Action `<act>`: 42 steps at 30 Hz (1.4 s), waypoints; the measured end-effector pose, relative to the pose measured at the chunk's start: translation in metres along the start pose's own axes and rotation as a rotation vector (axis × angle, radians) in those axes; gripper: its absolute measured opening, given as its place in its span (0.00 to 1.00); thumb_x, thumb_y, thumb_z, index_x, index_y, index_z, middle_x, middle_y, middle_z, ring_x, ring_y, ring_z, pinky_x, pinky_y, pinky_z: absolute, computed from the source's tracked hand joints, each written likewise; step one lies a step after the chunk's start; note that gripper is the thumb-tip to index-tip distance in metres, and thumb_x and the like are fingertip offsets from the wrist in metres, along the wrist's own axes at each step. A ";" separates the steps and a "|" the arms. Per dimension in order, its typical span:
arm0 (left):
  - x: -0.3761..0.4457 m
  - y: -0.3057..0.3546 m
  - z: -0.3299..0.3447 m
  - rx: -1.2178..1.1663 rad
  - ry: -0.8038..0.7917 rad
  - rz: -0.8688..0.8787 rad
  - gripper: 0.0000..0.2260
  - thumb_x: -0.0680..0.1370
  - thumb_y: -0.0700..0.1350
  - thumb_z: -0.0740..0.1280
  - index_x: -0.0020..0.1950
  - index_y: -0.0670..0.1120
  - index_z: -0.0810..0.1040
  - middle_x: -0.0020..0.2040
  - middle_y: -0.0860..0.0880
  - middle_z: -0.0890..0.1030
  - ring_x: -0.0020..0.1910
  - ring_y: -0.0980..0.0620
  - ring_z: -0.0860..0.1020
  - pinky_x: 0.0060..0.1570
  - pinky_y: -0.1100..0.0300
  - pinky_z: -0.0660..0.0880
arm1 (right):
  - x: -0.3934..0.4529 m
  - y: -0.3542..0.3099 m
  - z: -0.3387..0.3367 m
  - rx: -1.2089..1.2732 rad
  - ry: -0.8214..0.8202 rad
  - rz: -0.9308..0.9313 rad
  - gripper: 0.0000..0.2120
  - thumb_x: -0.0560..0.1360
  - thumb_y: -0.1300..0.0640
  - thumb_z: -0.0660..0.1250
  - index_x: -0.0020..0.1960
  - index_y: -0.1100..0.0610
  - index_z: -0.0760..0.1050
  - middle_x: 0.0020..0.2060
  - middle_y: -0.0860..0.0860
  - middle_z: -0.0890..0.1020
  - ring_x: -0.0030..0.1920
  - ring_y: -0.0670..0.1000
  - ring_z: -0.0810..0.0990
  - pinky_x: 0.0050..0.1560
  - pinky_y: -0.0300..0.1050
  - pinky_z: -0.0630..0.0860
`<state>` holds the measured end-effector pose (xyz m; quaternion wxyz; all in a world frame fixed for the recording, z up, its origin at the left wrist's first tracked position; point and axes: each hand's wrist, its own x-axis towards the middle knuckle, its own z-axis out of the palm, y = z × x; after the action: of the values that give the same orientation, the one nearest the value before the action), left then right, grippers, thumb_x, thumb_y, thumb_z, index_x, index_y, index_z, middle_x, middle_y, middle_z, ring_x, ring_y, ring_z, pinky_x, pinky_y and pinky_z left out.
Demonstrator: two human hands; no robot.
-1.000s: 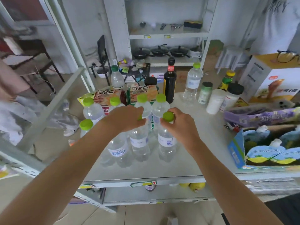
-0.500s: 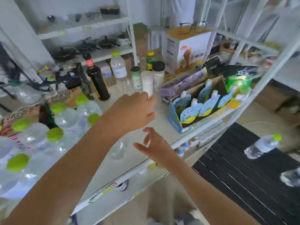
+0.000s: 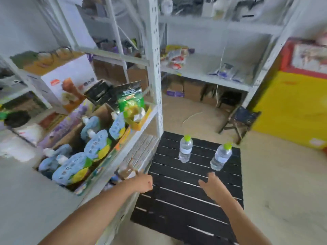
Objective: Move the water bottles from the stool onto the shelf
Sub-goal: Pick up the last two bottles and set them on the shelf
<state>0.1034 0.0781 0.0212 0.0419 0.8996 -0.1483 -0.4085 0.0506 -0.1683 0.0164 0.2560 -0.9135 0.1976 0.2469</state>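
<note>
Two clear water bottles with green caps stand upright on the black slatted stool (image 3: 185, 200): the left bottle (image 3: 185, 149) and the right bottle (image 3: 221, 156). My left hand (image 3: 141, 183) hovers over the stool's left edge, beside the shelf, holding nothing, its fingers loosely curled. My right hand (image 3: 211, 186) is over the stool a little below the right bottle, fingers apart and empty. The white metal shelf (image 3: 23, 191) fills the left side; the bottles set on it earlier are out of view.
On the shelf sit a cardboard tray of blue drink pouches (image 3: 79, 160), a green snack bag (image 3: 131, 103) and a white box (image 3: 67, 82). A white perforated post (image 3: 156, 76) rises beside the stool. A small dark stool (image 3: 240, 121) and a yellow cabinet (image 3: 292, 110) stand behind.
My hands let go of the bottles on the shelf. My view swung right, from the shelf down to the stool. Both empty hands moved over the stool, close to the two bottles.
</note>
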 end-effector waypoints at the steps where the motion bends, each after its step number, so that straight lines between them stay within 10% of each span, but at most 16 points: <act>1: 0.015 0.008 -0.004 0.030 -0.016 -0.025 0.11 0.77 0.41 0.57 0.46 0.35 0.76 0.55 0.33 0.79 0.55 0.38 0.77 0.54 0.49 0.73 | 0.014 0.013 -0.017 0.013 0.018 0.000 0.23 0.78 0.52 0.58 0.67 0.65 0.61 0.63 0.62 0.72 0.63 0.60 0.73 0.60 0.47 0.71; 11: 0.143 0.098 -0.077 -0.136 0.291 -0.119 0.27 0.79 0.48 0.58 0.74 0.43 0.52 0.71 0.39 0.65 0.63 0.40 0.74 0.60 0.48 0.72 | 0.145 0.076 -0.124 0.052 0.076 -0.021 0.26 0.76 0.53 0.60 0.72 0.53 0.57 0.65 0.61 0.69 0.59 0.62 0.75 0.57 0.53 0.74; 15: 0.176 0.123 -0.095 -0.026 0.386 -0.054 0.28 0.79 0.49 0.58 0.75 0.52 0.50 0.62 0.38 0.70 0.53 0.41 0.78 0.51 0.50 0.76 | 0.177 0.075 -0.119 -0.048 0.028 -0.009 0.27 0.77 0.55 0.60 0.73 0.52 0.56 0.65 0.62 0.66 0.58 0.63 0.76 0.56 0.51 0.75; 29: 0.180 0.123 -0.044 -0.104 0.278 -0.092 0.20 0.75 0.50 0.65 0.65 0.48 0.65 0.54 0.40 0.78 0.51 0.40 0.79 0.48 0.50 0.76 | 0.124 0.093 -0.019 -0.069 -0.009 -0.015 0.21 0.72 0.59 0.67 0.62 0.54 0.65 0.62 0.53 0.74 0.49 0.56 0.82 0.43 0.41 0.79; 35: 0.148 0.090 -0.028 -0.425 0.357 -0.152 0.11 0.73 0.48 0.66 0.46 0.51 0.63 0.35 0.48 0.75 0.35 0.48 0.75 0.27 0.61 0.66 | 0.126 0.072 -0.042 0.093 0.117 -0.023 0.13 0.69 0.54 0.68 0.51 0.55 0.72 0.38 0.50 0.79 0.38 0.53 0.78 0.39 0.41 0.72; 42: 0.059 0.042 -0.030 -0.516 0.338 -0.158 0.08 0.70 0.45 0.67 0.43 0.50 0.68 0.40 0.46 0.72 0.41 0.49 0.72 0.39 0.56 0.66 | 0.069 -0.020 -0.022 0.108 -0.050 -0.328 0.09 0.66 0.56 0.66 0.46 0.49 0.77 0.38 0.49 0.84 0.43 0.55 0.81 0.41 0.39 0.70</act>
<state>0.1530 0.0195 0.0070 0.2608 0.9232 0.0397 -0.2795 0.1226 -0.1812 0.0019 0.3463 -0.9120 0.0525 0.2134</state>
